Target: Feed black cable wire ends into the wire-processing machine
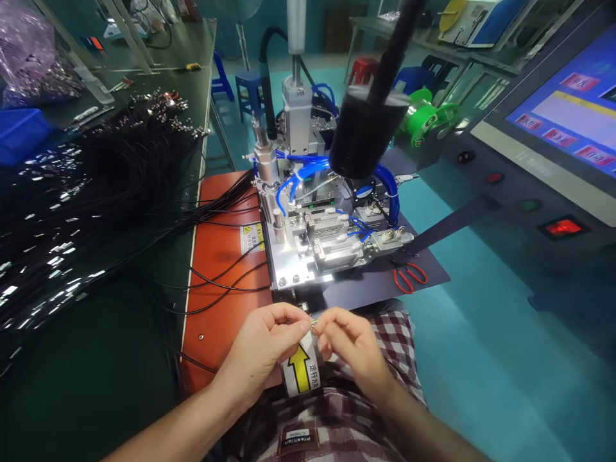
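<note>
My left hand [269, 337] and my right hand [351, 343] meet in front of the machine, thumbs and fingertips pinched together. Between the fingertips shows a short bit of thin green and orange wires [314, 323]; the rest is hidden by the fingers. Below the hands lies a white label with a yellow arrow [301, 369]. Just beyond them stands a metal machine [332, 237] with blue air hoses [312, 170] and small cylinders. Black cables [226, 205] run from its left side over an orange plate [216, 337].
A large heap of black cables [120, 147] with metal ends covers the left bench. Red-handled scissors [410, 277] lie right of the machine. A black cylindrical head [368, 131] hangs above it. A control panel with a screen [572, 115] stands at right, a green spool [428, 119] behind.
</note>
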Motion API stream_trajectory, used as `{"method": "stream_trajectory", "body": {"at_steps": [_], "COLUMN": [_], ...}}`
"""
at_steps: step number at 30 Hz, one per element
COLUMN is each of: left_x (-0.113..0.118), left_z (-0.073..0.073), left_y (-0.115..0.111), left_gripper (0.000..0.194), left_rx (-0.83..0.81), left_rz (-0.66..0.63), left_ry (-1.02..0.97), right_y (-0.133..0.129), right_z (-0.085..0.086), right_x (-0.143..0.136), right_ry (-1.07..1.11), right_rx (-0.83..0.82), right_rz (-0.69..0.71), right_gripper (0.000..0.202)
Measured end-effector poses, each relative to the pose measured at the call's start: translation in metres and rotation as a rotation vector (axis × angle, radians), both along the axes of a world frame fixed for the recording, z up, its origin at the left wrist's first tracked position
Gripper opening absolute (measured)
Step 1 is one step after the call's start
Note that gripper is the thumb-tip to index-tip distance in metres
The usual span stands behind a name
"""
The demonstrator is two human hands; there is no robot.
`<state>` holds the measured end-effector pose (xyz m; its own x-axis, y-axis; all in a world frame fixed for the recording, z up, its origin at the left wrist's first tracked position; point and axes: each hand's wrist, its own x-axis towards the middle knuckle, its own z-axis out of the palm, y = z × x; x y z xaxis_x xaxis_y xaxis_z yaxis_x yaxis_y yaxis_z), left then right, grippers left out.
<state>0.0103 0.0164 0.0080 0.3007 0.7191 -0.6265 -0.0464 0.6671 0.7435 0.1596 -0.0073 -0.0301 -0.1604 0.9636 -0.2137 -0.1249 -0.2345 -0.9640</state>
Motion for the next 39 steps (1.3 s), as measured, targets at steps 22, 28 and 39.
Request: {"method": "stream_trajectory", "body": {"at_steps": [22, 28, 39], "left_x": [-0.002, -0.003, -0.002], "left_z": [0.001, -0.002, -0.006], "left_y": [0.001, 0.002, 0.001], "left_gripper": [0.019, 0.015, 0.017], "left_rx": [-0.032, 0.015, 0.022], "left_rz": [-0.072, -0.026, 0.0], "left_ry": [0.023, -0.005, -0.009], "right_y": [0.021, 0.012, 0.004], "right_z": [0.001, 0.001, -0.003], "right_x": [0.011, 0.008, -0.005], "right_ry": [0.11, 0.089, 0.01], "right_rx": [-0.065, -0.072, 0.014], "right_rz": [0.023, 0.024, -0.068], "right_gripper": [0.027, 0.019, 0.018]}}
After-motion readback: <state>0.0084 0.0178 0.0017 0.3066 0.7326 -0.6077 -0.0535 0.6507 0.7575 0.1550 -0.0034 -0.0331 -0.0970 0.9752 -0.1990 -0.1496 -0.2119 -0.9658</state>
